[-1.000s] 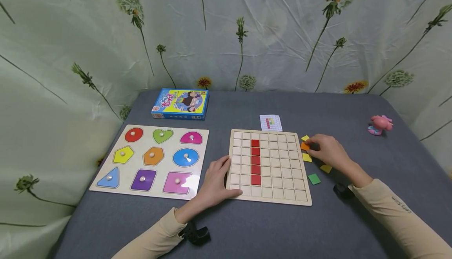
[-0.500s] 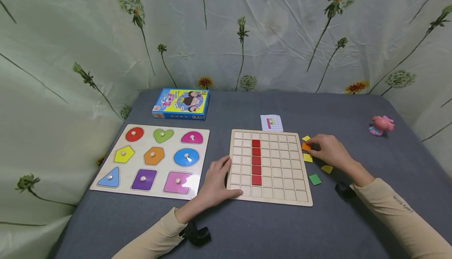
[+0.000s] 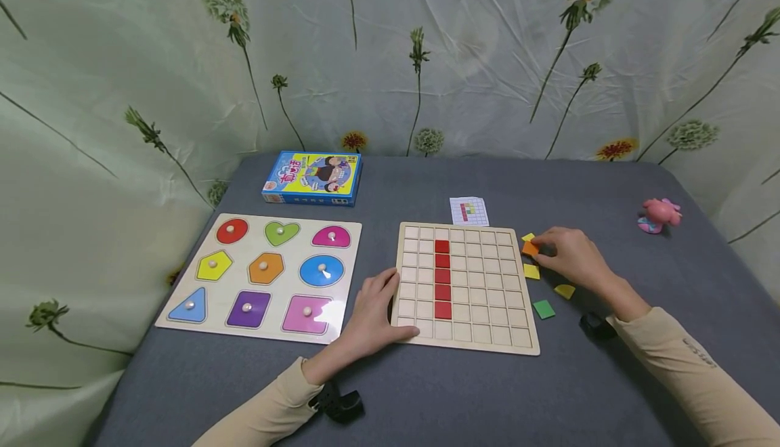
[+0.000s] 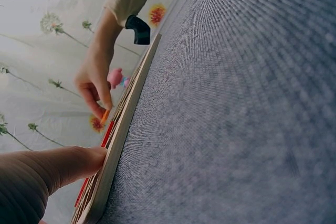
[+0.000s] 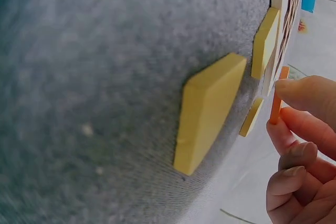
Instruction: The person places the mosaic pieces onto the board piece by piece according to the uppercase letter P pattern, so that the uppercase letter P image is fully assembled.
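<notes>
Right hand (image 3: 569,257) pinching an orange square tile (image 3: 529,248) between thumb and fingertips, lifted just off the desk (image 3: 463,393) at the right edge of the wooden grid board (image 3: 487,298). In the right wrist view, tile on edge, gripped at its end. Around it on the grey cloth: a yellow tile (image 3: 527,238) just behind, another yellow tile (image 3: 531,271) just in front against the board's edge, a third yellow tile (image 3: 563,291) nearer the wrist, and a green tile (image 3: 543,309) beside that. On the board, a column of five red tiles (image 3: 441,278) filling one row of cells, third column from the left. Left hand (image 3: 372,315) lying flat, fingers relaxed, thumb and fingertips resting on the board's near left corner, holding nothing. Further out: a small pattern card (image 3: 468,210) just behind the board, a shape puzzle board (image 3: 262,274) to the left, a blue box (image 3: 312,177) behind that, a pink toy (image 3: 658,214) well off to the right.
</notes>
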Demonstrator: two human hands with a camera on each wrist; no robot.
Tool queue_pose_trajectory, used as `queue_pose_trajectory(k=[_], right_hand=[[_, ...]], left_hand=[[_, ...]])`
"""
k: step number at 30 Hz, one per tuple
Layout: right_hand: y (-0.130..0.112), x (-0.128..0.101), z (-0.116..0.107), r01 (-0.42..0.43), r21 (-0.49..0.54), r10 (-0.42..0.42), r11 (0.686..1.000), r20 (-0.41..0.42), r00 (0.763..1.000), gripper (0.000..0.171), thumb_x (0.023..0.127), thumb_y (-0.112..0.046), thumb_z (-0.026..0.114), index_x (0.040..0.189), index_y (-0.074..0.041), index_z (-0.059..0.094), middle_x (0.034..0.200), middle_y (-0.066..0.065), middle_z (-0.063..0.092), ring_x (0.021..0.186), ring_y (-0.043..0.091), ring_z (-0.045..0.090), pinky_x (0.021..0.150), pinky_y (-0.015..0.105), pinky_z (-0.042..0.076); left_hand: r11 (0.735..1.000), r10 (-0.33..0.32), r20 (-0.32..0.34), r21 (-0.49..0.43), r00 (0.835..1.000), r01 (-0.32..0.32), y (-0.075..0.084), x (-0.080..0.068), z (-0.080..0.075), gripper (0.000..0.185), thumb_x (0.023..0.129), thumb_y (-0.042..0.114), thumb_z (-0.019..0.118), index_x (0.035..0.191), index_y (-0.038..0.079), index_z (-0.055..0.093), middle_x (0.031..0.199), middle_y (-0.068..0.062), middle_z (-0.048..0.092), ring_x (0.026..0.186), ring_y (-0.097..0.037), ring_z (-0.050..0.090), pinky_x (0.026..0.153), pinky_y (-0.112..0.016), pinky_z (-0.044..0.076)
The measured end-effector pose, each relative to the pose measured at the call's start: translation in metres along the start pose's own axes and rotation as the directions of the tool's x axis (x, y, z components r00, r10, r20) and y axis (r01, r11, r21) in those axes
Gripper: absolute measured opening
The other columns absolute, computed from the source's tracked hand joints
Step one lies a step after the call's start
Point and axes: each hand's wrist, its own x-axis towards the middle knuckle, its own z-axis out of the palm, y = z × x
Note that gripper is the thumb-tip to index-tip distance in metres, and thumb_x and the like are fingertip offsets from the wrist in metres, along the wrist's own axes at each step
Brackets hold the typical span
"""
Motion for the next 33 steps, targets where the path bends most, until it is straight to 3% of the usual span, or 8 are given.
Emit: queue_pose_trajectory(k=[19,33], right_hand=[[-0.013,0.005,0.002,0.046,-0.001,-0.046,0.999,-0.008,0.999,0.026,0.080,-0.009,0.070,0.104,0.000,0.070,0.096,0.016,0.068,0.060,0.011,0.045,0.054,0.023,0.034],[-0.024,0.014,0.007,0.069,0.007,-0.069,0.998,-0.011,0.998,0.028,0.080,-0.010,0.070,0.105,0.000,0.070,0.099,0.017,0.067,0.070,0.019,0.057,0.056,0.025,0.039]], left_hand=[[1.000,0.004,0.000,0.001,1.000,-0.004,-0.001,-0.001,0.000,0.095,0.064,0.040,0.080,0.141,0.002,0.039,0.145,-0.013,0.039,0.124,-0.031,0.035,0.101,-0.053,0.031],[1.000,0.017,-0.005,0.002,1.000,-0.017,-0.001,-0.001,-0.001,0.095,0.065,0.041,0.080,0.141,0.001,0.040,0.145,-0.013,0.039,0.122,-0.029,0.036,0.099,-0.051,0.031]])
